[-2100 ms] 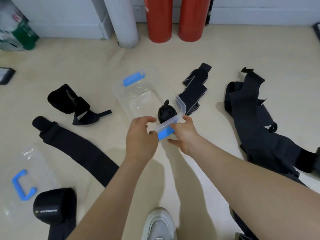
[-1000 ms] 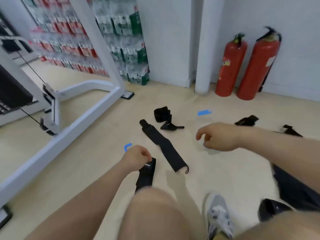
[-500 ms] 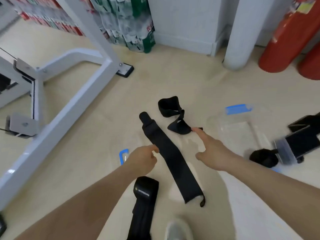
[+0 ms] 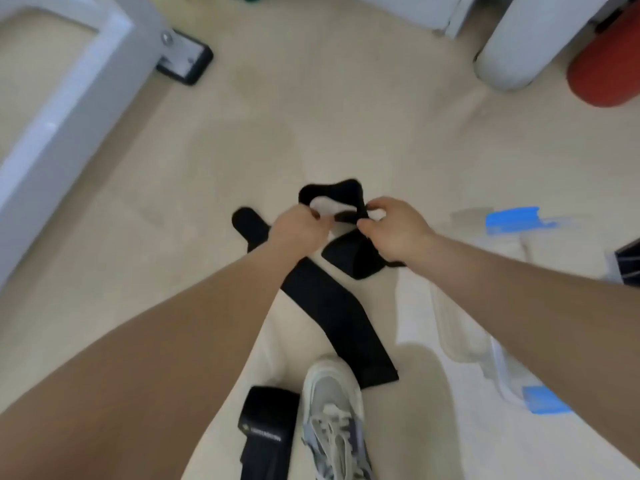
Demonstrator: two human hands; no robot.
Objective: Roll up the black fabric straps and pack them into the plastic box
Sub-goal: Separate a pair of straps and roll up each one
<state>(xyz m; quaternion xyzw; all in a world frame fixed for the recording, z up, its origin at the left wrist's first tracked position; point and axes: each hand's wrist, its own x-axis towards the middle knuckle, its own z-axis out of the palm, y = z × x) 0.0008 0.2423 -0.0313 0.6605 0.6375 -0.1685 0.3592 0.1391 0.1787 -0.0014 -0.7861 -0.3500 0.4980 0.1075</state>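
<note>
A crumpled black fabric strap [image 4: 341, 192] with a loop lies on the beige floor in the middle of the view. My left hand [image 4: 298, 230] pinches its left side and my right hand [image 4: 394, 228] pinches its right side; its lower fold [image 4: 349, 258] hangs below my right hand. A long flat black strap [image 4: 332, 317] runs diagonally under my left forearm. Another partly rolled black strap with a logo [image 4: 266, 427] lies by my shoe. The clear plastic box [image 4: 467, 344] with blue latches [image 4: 512, 216] sits at the right, partly behind my right arm.
My grey sneaker [image 4: 332, 424] is at the bottom centre. A white machine frame [image 4: 59, 98] with a black foot [image 4: 185, 60] crosses the upper left. A white pillar [image 4: 526, 39] and a red extinguisher [image 4: 606, 71] stand at the upper right. Another black strap [image 4: 628, 261] shows at the right edge.
The view has tilted down. Both hands moved forward from above the long flat strap to the crumpled looped strap and took hold of it, one on each side.
</note>
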